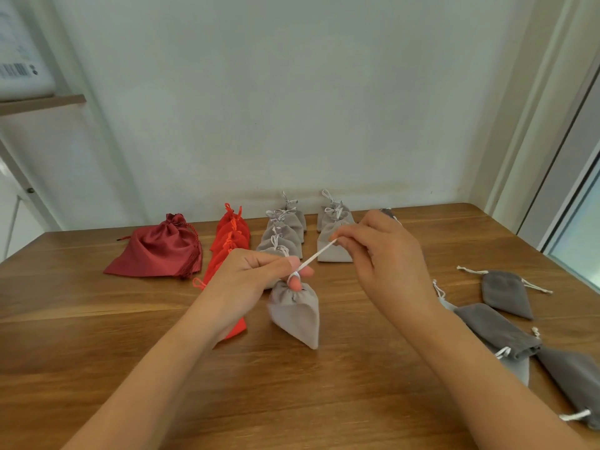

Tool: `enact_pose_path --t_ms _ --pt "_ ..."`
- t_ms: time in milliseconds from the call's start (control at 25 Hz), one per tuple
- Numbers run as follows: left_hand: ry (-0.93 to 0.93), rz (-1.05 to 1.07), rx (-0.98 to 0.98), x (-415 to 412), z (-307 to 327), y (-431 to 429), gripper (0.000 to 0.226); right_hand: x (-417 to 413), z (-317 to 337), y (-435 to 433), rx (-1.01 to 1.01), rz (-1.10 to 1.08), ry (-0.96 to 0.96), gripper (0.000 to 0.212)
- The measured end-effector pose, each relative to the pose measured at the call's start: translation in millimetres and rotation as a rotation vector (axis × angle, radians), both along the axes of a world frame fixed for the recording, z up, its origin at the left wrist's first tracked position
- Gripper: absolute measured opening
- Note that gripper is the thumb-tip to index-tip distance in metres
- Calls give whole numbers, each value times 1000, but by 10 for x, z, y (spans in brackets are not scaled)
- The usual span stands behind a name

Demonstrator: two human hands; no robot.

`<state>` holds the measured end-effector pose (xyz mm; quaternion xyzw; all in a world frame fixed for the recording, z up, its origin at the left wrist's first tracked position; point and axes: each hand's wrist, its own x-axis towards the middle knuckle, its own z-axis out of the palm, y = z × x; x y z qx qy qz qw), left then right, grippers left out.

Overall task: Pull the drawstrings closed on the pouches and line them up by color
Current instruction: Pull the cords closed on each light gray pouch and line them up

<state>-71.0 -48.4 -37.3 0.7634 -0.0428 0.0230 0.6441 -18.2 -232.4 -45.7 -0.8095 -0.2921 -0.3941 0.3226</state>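
Centre frame, held just above the tabletop (324, 401): light grey pouch (297, 316), mouth gathered nearly closed. The left hand (246, 277) pinched its neck, with the cord looped round a fingertip. The right hand (383, 254) pinched the white drawstring (316, 257) near its far end, with the cord taut between the hands and running up-right.

Handling, by judgement: soft velvety fabric, very light, not fragile and floppy, so it would sag if held by a corner. Best hold is the gathered neck with one hand and the cord end with the other. The cord is thin and could slip from a loose pinch.

Contents: couldn't tell if anything was inside; the body looked a bit puffed.

Lined up at the back of the tabletop, left to right: dark red satin pouch (159, 251), a row of orange-red pouches (230, 235), and two rows of closed light grey pouches (282, 235). At the right edge were dark grey pouches (506, 293), loose and overlapping, with mouths seemingly open and cords slack. These were probably not yet done.
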Motion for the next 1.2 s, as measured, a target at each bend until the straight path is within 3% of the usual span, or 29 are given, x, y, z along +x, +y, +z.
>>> enact_pose_path --t_ms 200,400,640,880,1080,1200 --pt "85 10 -24 40 -31 58 23 -44 -11 1 102 84 200 9" --pt "148 46 -313 69 -4 155 13 -46 63 -43 335 592 576 10" --pt "25 52 -245 32 21 147 13 -109 130 -112 169 825 831 12" --pt "-153 0 -76 -26 68 115 14 -77 84 -56 325 680 833 27" --pt "-236 -63 44 -43 48 103 13 -75 -11 27 81 634 871 22" --pt "-248 -47 45 -47 64 96 13 -97 -35 52 72 687 887 25"
